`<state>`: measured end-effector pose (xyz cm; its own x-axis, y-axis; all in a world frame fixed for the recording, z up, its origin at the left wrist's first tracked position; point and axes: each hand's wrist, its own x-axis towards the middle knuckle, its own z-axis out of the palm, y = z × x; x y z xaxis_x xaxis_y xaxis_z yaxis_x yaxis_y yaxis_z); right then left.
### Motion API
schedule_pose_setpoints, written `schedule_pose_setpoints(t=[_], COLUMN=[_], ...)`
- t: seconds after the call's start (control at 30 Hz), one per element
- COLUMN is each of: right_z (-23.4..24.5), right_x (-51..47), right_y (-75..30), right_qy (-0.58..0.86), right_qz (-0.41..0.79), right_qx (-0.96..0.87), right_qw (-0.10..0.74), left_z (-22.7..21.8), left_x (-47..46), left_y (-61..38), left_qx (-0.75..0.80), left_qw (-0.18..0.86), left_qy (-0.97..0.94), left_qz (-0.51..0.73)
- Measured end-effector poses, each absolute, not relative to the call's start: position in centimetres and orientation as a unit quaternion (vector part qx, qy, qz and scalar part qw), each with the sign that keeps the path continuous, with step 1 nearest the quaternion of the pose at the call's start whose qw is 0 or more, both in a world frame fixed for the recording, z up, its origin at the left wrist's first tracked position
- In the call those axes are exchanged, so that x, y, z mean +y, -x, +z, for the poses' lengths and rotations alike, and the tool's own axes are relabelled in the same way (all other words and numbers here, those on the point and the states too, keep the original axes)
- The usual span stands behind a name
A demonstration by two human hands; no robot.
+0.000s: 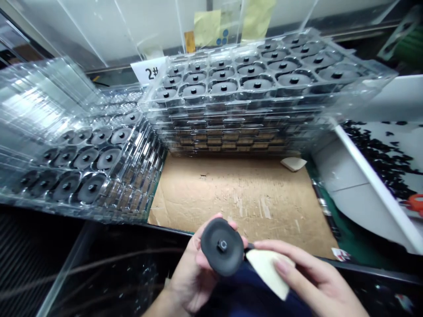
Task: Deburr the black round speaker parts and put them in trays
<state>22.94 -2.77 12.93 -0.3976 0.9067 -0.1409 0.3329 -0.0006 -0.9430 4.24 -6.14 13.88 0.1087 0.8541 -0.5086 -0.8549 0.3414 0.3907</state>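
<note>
My left hand (194,273) holds a black rubber oval disc (222,246) with a small central metal-capped stud, its face turned up towards me. My right hand (310,275) pinches a cream wedge-shaped pad (266,273), probably sponge or felt, right at the disc's edge. A similar cream pad (293,164) lies on a worn cardboard sheet (238,198) beyond my hands. Stacked clear plastic trays (251,101) and a second stack (82,163) hold rows of matching black discs.
A "2#" label (148,70) stands behind the stacks, with yellow notes (207,27) on a clear panel. On the right, a white bin (380,163) holds black scraps, and an orange tool handle (415,203) shows at its edge. A black table edge runs beneath my hands.
</note>
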Motion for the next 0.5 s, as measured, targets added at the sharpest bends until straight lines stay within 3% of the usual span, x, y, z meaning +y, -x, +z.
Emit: schedule_pose_setpoints(t=[0.1,0.2,0.3,0.4,0.5], right_z=[14.1,15.5,16.2,16.5,16.7], right_x=[-2.7,-3.0,-3.0,-2.5,-2.0], right_y=[-21.4,-18.8,-16.9,-16.0,-15.7], right_qy=[0.477,0.39,0.3,0.303,0.306], right_qz=[0.421,0.316,0.293,0.333,0.283], right_qx=[-0.678,-0.751,-0.824,-0.835,-0.814], right_qw=[0.368,0.43,0.381,0.316,0.405], left_z=[13.2,12.4,12.0,11.9,12.5], left_x=[-6.4,-6.9,-7.3,-7.4,-7.2], left_y=[-4.6,-4.7,-4.5,-4.5,-4.8], left_qx=[0.32,0.331,0.377,0.402,0.428], left_qw=[0.741,0.712,0.656,0.626,0.635], left_qy=[-0.012,-0.066,-0.106,-0.103,-0.116], left_qz=[0.59,0.616,0.646,0.661,0.632])
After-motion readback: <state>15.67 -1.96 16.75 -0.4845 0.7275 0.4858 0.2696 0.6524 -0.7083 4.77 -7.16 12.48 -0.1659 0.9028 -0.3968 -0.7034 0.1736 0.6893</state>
